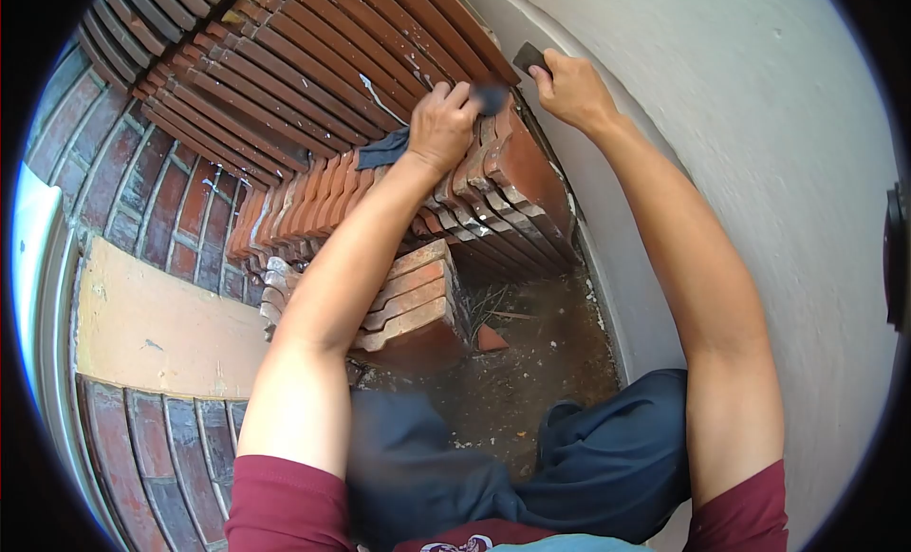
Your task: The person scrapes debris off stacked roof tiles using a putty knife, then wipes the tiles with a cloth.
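Observation:
My left hand [441, 127] is closed, its fingers curled at a dark rounded object [490, 99] over the top of the lower tile stack [529, 168]. That object is blurred, and I cannot make out its kind. Against the pale wall, my right hand [575, 89] grips a small dark flat piece [529, 57], its thumb along the near side. The piece is beside the right end of the upper row of reddish-brown roof tiles [323, 58]. A dark grey-blue cloth [383, 149] lies on the tiles left of my left hand.
The smooth pale wall [759, 125] rises on the right. Several more tiles [410, 310] stand on the dirty floor [541, 362], near a broken tile shard [491, 339] and twigs. A brick wall [142, 187] and a beige panel [161, 305] are on the left.

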The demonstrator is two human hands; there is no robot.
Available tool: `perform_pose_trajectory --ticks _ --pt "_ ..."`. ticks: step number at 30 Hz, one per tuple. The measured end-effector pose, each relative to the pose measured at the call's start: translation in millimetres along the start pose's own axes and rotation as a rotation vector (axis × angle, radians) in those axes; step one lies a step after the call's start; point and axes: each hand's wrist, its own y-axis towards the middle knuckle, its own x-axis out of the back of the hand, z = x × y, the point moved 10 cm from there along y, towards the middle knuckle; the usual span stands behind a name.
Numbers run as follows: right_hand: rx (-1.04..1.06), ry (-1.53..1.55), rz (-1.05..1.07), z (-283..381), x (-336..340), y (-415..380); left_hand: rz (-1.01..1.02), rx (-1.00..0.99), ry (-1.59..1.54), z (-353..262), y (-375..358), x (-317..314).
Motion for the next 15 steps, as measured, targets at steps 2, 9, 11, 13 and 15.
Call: perform_pose_trajectory --ticks 2,9,11,13,15 --pt "0.006 -0.002 -0.040 -9 -3 -4 -0.026 -0.058 0.104 0 4 9" --pt "-0.018 0.041 -0.034 -9 -7 -2 -0.499 0.131 0.365 84 52 132" --pt "-0.045 0.047 0.002 -8 -13 -3 -0.573 0.193 0.212 92 43 120" --pt "-0.051 0.048 0.004 -9 -17 -2 -0.523 0.124 0.305 73 41 107" --pt "-0.061 0.051 0.001 -11 -17 -2 -0.291 0.061 0.250 50 31 74"
